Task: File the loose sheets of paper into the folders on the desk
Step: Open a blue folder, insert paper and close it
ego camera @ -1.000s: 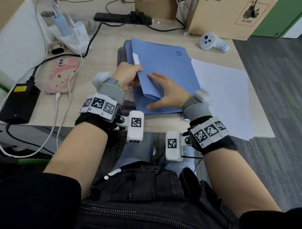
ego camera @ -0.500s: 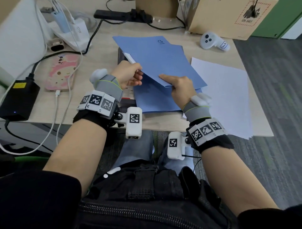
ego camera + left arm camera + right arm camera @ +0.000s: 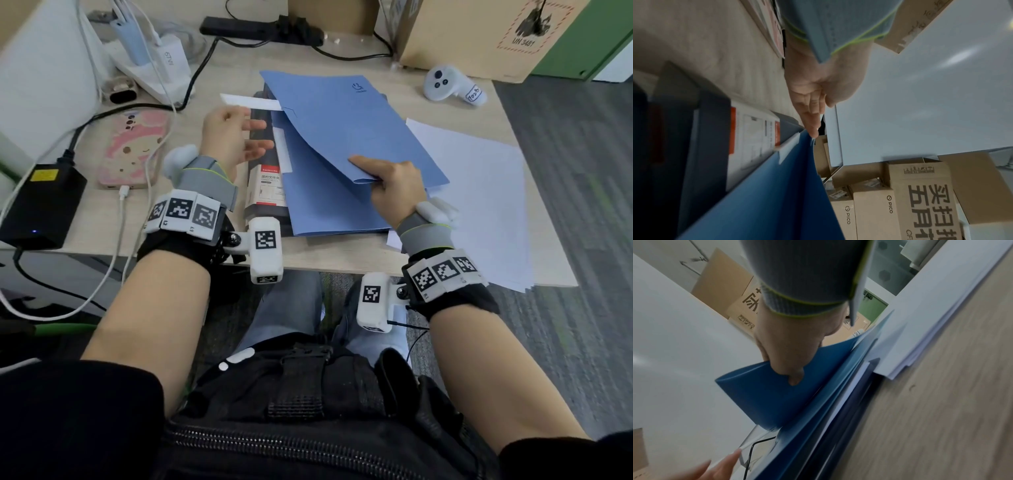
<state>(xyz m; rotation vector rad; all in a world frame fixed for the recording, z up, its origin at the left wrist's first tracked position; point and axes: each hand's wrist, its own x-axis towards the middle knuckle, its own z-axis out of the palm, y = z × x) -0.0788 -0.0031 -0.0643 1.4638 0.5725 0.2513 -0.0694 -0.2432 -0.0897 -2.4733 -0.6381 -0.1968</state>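
A blue folder (image 3: 329, 113) lies mid-desk on a second blue folder (image 3: 325, 212). My right hand (image 3: 375, 176) pinches the near corner of the upper one's cover and holds it raised and bent; the right wrist view shows the thumb under the blue cover (image 3: 760, 394). My left hand (image 3: 255, 138) hovers open at the folders' left edge, fingers straight. In the left wrist view a fingertip (image 3: 813, 133) touches the blue folder's edge (image 3: 789, 186). A white strip (image 3: 251, 101) sticks out left from under the cover. Loose white sheets (image 3: 479, 192) lie stacked to the right.
A dark package with a red-and-white label (image 3: 265, 185) lies under the folders' left side. To the left lie a pink phone (image 3: 133, 150), a black charger (image 3: 41, 205) and cables. Behind are a white controller (image 3: 448, 85), a cardboard box (image 3: 479, 31) and a power strip (image 3: 260, 29).
My left hand has let go of the folder's left edge and opened. The right hand has drawn the cover's corner toward me and to the right. The white strip now shows.
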